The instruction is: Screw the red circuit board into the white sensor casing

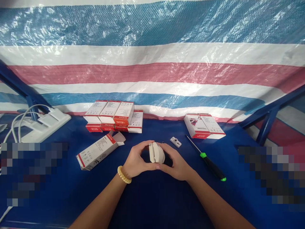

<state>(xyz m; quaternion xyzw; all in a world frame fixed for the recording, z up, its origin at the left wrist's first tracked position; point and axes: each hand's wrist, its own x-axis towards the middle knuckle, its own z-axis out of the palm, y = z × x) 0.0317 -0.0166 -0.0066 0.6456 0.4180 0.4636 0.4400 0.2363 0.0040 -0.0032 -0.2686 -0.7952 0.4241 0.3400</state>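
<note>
Hands meet at the middle of a blue table [147,203], and between them a small white plastic device [156,153] is held just above the cloth. The left hand [137,160], with a bead bracelet [124,175] at its wrist, is closed around the device's left edge, thumb on top and fingers curled beneath. The right hand [175,163] is wrapped around the rounded right side and back, so that part of the casing is hidden.

All else is placed from the device. Just beyond it and a little to the right, a small white plate [175,142] lies flat on the table, apart from both hands, with a tiny dark speck, perhaps a screw, close by. Further right, a screwdriver [206,159] with a black and green handle lies untouched, its tip turned toward the far side. To the left, an opened carton [98,151] lies on its side with its flap loose. Behind it a stack of sealed red and white boxes [114,116] is set against a striped tarpaulin [152,73]; two more boxes [204,126] stand at the far right. A white power strip [45,124] with cables sits at the far left.

The device is judged to be partway through being opened or fitted, with one piece already off. A firm one-handed grip would be called for next, so that the other hand could be freed for the screwdriver or the loose plate.
</note>
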